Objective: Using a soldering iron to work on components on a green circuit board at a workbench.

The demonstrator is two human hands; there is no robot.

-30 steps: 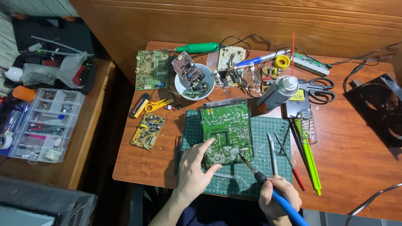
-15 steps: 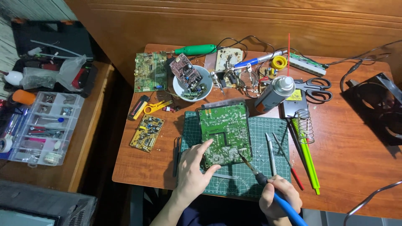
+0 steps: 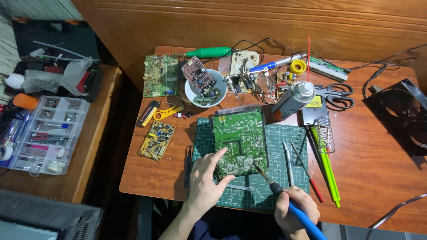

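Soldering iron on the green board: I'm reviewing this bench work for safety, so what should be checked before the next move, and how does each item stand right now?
1. Board steadied: left hand presses the near left corner of the green circuit board. Ok.
2. Iron gripped: right hand is closed round the blue-handled soldering iron. Ok.
3. Tip on the board, clear of the fingers: tip sits at the board's near right part, apart from the left hand. Ok.
4. Board lies on the green cutting mat. Ok.
5. Spray can away from heat: it stands just behind the mat. Not ok.
6. Iron hot: cannot tell.
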